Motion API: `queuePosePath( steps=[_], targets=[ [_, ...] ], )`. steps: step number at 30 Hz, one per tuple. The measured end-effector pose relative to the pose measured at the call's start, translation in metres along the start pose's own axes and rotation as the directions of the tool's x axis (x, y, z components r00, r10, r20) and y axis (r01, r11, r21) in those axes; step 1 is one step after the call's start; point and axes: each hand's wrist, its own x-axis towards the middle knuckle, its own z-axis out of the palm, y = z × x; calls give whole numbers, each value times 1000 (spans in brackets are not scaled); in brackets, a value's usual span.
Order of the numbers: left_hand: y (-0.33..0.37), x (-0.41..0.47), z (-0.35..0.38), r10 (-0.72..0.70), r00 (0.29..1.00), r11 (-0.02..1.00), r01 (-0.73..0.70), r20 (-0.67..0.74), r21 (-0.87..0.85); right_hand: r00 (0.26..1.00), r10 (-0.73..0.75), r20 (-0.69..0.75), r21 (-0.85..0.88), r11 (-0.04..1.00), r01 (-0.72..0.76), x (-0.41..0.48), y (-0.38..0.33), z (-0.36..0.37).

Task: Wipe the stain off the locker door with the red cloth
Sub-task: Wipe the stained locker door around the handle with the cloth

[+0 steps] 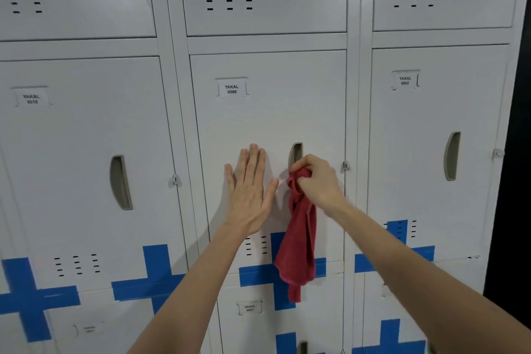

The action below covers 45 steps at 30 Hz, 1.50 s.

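The middle locker door [267, 123], grey-white and labelled YAKAL 0006, faces me. My left hand [250, 190] lies flat on it with fingers spread, left of the recessed handle [296, 154]. My right hand [316, 181] pinches the top of the red cloth [298, 238] against the door just below that handle. The rest of the cloth hangs down loose over the vent slots. No stain is visible on the door; the spot under the cloth is hidden.
Neighbouring doors 0010 [86, 138] and 0002 [431, 138] flank it, each with a recessed handle. Blue tape crosses [155, 282] mark the seams along the lower row. A latch tab [346, 165] sticks out right of the middle door. A dark gap runs along the far right.
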Motion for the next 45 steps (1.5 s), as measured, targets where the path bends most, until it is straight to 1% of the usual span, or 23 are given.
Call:
queuePosePath(
  steps=[1, 3, 6, 7, 10, 11, 13, 18, 22, 24, 26, 27, 28, 29, 30, 31, 33, 35, 37, 39, 42, 44, 45],
  targets=[
    [0, 0, 0, -5, 1000, 1000, 5, -4, 4, 999, 41, 9, 54, 998, -42, 3, 0, -10],
    [5, 0, -4, -18, 999, 1000, 19, -42, 16, 986, 167, 14, 274, 948, -164, 5, 0, -25],
    [24, 0, -14, 0, 977, 999, -10, -214, -46, 935, 313, 165, 547, 760, -351, -5, 2, -31],
    [32, 0, -17, -29, 981, 991, 3, -190, -133, 921, 318, 225, 598, 701, -389, -9, 3, -29],
    [55, 2, -21, -124, 985, 861, 169, 124, -480, 908, 299, 295, 681, 600, -419, -16, 2, -25],
    [59, 5, -21, -166, 966, 780, 251, 197, -574, 911, 292, 293, 688, 597, -412, -16, 2, -25],
    [59, 10, -21, -252, 938, 654, 347, 239, -673, 916, 276, 292, 692, 600, -401, -15, 4, -30],
    [58, 16, -28, -310, 904, 469, 414, 293, -780, 924, 239, 298, 675, 632, -381, -29, 18, -34],
    [66, 15, -27, -408, 836, 299, 502, 367, -812, 960, 176, 219, 688, 669, -280, -58, 25, -11],
    [70, 13, -27, -427, 805, 254, 543, 411, -800, 979, 146, 143, 634, 746, -204, -66, 22, -1],
    [72, 13, -28, -423, 828, 291, 508, 367, -811, 992, 125, 28, 523, 843, -121, -66, 21, 4],
    [71, 12, -30, -443, 852, 368, 456, 279, -810, 990, 133, -38, 475, 875, -99, -63, 20, 3],
    [67, 12, -31, -457, 879, 523, 388, 135, -759, 984, 147, -104, 433, 897, -88, -58, 18, -1],
    [60, 11, -32, -424, 904, 745, 315, -52, -588, 974, 151, -166, 385, 920, -77, -51, 16, -6],
    [51, 10, -30, -314, 928, 915, 239, -202, -324, 965, 140, -224, 332, 942, -60, -42, 13, -12],
    [41, 9, -25, -191, 951, 980, 171, -242, -99, 953, 107, -283, 270, 962, -28, -32, 10, -19],
    [23, 3, -13, -70, 988, 990, 86, -134, 115, 931, -27, -363, 121, 990, 76, -15, 3, -27],
    [12, -3, -2, -58, 998, 985, 59, -11, 165, 925, -189, -331, -44, 982, 185, -4, -2, -26],
    [6, -6, 2, -56, 998, 978, 50, 25, 201, 916, -362, -173, -239, 918, 318, 2, 0, -22],
    [4, -5, 2, -54, 998, 975, 47, 25, 219, 863, -501, 64, -423, 769, 479, 0, 8, -17],
    [1, -4, 5, -47, 999, 977, 41, 25, 211, 794, -541, 276, -617, 534, 578, -4, 26, -12],
    [0, -4, 7, -45, 999, 980, 41, 18, 196, 816, -513, 267, -675, 505, 538, -4, 29, -9],
    [0, -4, 7, -46, 999, 981, 42, 13, 190, 838, -496, 226, -673, 543, 502, -4, 28, -8]
  ],
)
